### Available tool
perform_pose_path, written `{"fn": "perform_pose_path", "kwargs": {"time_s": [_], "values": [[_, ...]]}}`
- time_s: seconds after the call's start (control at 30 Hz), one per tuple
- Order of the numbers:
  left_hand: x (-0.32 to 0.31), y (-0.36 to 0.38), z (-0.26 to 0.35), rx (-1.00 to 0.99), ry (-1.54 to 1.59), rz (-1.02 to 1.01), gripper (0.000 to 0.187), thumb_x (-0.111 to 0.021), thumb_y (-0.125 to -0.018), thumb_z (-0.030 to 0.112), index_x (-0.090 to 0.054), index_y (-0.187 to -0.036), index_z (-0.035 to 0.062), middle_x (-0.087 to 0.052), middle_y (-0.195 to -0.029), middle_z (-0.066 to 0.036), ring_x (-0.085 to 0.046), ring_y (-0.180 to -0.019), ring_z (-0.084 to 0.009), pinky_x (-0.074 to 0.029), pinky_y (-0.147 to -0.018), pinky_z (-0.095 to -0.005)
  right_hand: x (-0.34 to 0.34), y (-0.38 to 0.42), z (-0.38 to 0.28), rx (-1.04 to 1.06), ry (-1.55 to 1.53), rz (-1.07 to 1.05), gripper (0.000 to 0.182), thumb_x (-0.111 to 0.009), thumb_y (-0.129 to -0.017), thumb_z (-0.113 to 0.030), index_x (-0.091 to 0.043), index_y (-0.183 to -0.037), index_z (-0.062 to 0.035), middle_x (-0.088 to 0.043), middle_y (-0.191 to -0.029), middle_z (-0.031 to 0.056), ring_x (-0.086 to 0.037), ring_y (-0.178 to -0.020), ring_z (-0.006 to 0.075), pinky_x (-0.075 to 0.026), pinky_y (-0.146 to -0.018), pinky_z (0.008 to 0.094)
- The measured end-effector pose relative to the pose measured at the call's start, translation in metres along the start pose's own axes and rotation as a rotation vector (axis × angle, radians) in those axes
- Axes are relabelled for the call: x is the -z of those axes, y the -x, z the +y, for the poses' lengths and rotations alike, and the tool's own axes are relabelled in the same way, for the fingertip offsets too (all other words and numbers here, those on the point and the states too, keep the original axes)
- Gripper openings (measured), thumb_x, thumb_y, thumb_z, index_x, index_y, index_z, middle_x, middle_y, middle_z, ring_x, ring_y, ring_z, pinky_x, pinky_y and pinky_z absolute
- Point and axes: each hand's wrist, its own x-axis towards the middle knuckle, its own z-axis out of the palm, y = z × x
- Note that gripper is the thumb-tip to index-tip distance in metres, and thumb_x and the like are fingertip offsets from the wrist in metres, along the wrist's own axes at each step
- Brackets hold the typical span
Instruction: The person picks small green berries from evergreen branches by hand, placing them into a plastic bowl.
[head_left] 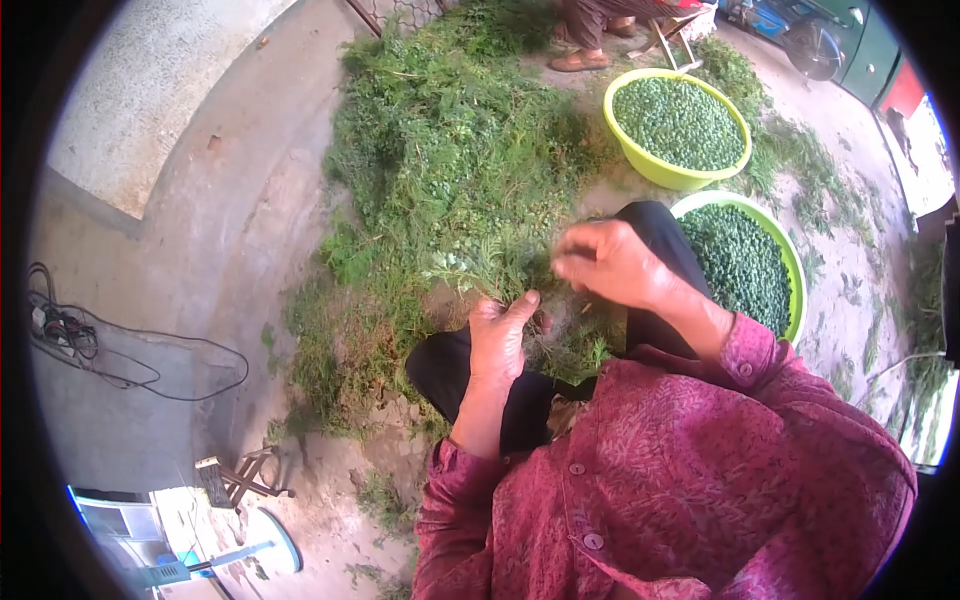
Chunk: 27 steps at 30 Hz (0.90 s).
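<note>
My left hand (pixel 499 343) is closed, with the thumb pressed against the fingers around the stem of a leafy green sprig (pixel 468 270). The sprig's top points up and away, over the heap of cut greenery (pixel 430 150). To the right of it, my right hand (pixel 612 264) hangs above my knee, apart from the sprig. Its fingers are curled together and slightly blurred; whether something small is inside them is hidden. Beside my right leg stands a light green basin (pixel 798 285) full of small round green berries.
A second yellow-green basin (pixel 668 180) of berries stands beyond. Another person's foot (pixel 580 61) and a folding stool (pixel 672 45) are at the back. Black cables (pixel 75 335) lie at left, near a small folding stool (pixel 245 478) and a fan (pixel 275 540).
</note>
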Motion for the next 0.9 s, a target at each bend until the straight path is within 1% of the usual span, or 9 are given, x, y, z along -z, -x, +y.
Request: {"fn": "perform_pose_path", "kwargs": {"time_s": [0.1,0.23,0.33,0.4,0.5,0.6,0.7,0.83,0.9], "values": [[-0.001,0.004,-0.002,0.002,-0.077,-0.006,0.017,-0.063,-0.076,0.003,-0.056,-0.091,0.0015,-0.059,-0.08,-0.005,-0.056,-0.062,-0.0146,-0.046,-0.046,-0.0279,0.004,-0.009,0.002,0.055,-0.017,0.102,0.019,-0.065,-0.072,-0.016,-0.06,-0.084,-0.0012,-0.057,-0.062,0.0046,-0.051,-0.058,0.0097,-0.043,-0.055,0.0272],[-0.002,0.008,-0.002,0.011,-0.076,-0.034,0.015,-0.063,-0.078,0.007,-0.056,-0.09,0.0039,-0.058,-0.078,-0.003,-0.054,-0.061,-0.0123,-0.045,-0.045,-0.0265,0.001,-0.009,0.013,0.011,0.111,0.03,0.016,-0.064,-0.075,-0.007,-0.058,-0.088,0.0002,-0.055,-0.066,0.0001,-0.049,-0.063,0.0044,-0.042,-0.056,0.022],[-0.003,0.011,0.0,0.014,-0.096,-0.006,0.011,-0.062,-0.08,0.011,-0.056,-0.088,0.0057,-0.057,-0.078,-0.001,-0.053,-0.062,-0.0106,-0.043,-0.044,-0.0255,-0.003,-0.004,0.022,-0.063,-0.045,-0.057,0.021,-0.068,-0.072,-0.006,-0.058,-0.089,0.0005,-0.054,-0.07,-0.0005,-0.048,-0.065,0.0047,-0.041,-0.057,0.0217],[-0.003,0.011,0.001,0.048,-0.046,-0.008,0.01,-0.06,-0.082,0.015,-0.055,-0.085,0.0068,-0.055,-0.077,0.001,-0.052,-0.063,-0.0091,-0.041,-0.043,-0.0245,-0.007,-0.003,0.022,-0.02,-0.06,-0.016,0.027,-0.071,-0.068,-0.017,-0.059,-0.086,-0.0009,-0.056,-0.065,0.0051,-0.049,-0.059,0.0099,-0.042,-0.054,0.0275],[0.0,0.011,-0.002,0.053,-0.073,0.025,0.012,-0.06,-0.083,0.019,-0.053,-0.083,0.0084,-0.054,-0.075,0.002,-0.049,-0.059,-0.0084,-0.037,-0.04,-0.0231,-0.011,-0.004,0.023,-0.033,-0.172,-0.087,0.028,-0.072,-0.068,-0.018,-0.059,-0.085,-0.0009,-0.055,-0.065,0.0048,-0.048,-0.058,0.0102,-0.041,-0.053,0.0278],[0.002,0.014,-0.002,0.077,-0.11,0.04,0.014,-0.059,-0.083,0.021,-0.052,-0.084,0.009,-0.053,-0.076,0.001,-0.048,-0.057,-0.0083,-0.034,-0.039,-0.0214,-0.01,0.0,0.009,0.045,-0.011,-0.09,0.029,-0.072,-0.066,-0.017,-0.057,-0.085,-0.0009,-0.055,-0.065,0.0045,-0.048,-0.06,0.0098,-0.041,-0.054,0.0277],[0.001,0.013,-0.002,0.098,-0.142,0.034,0.016,-0.059,-0.083,0.023,-0.051,-0.085,0.0091,-0.052,-0.076,0.001,-0.047,-0.055,-0.0081,-0.032,-0.037,-0.0197,-0.009,0.001,0.013,0.027,0.061,-0.155,0.032,-0.073,-0.064,-0.016,-0.056,-0.086,-0.0008,-0.054,-0.066,0.0047,-0.048,-0.062,0.01,-0.042,-0.056,0.0279],[-0.003,0.012,0.0,0.143,-0.04,0.061,0.018,-0.06,-0.083,0.024,-0.05,-0.084,0.0092,-0.052,-0.074,0.0,-0.045,-0.05,-0.0078,-0.03,-0.035,-0.0192,-0.013,0.008,0.014,-0.095,-0.062,-0.153,0.036,-0.074,-0.063,-0.018,-0.055,-0.088,-0.0003,-0.055,-0.069,0.0074,-0.051,-0.064,0.0128,-0.043,-0.058,0.0291],[-0.004,0.012,-0.001,0.148,-0.07,0.112,0.019,-0.061,-0.082,0.024,-0.049,-0.083,0.0092,-0.052,-0.075,-0.001,-0.045,-0.049,-0.008,-0.03,-0.035,-0.0193,-0.015,0.009,0.013,0.024,0.007,-0.078,0.037,-0.073,-0.064,-0.022,-0.055,-0.088,0.0,-0.057,-0.073,0.0107,-0.054,-0.066,0.0167,-0.044,-0.06,0.0312]]}}
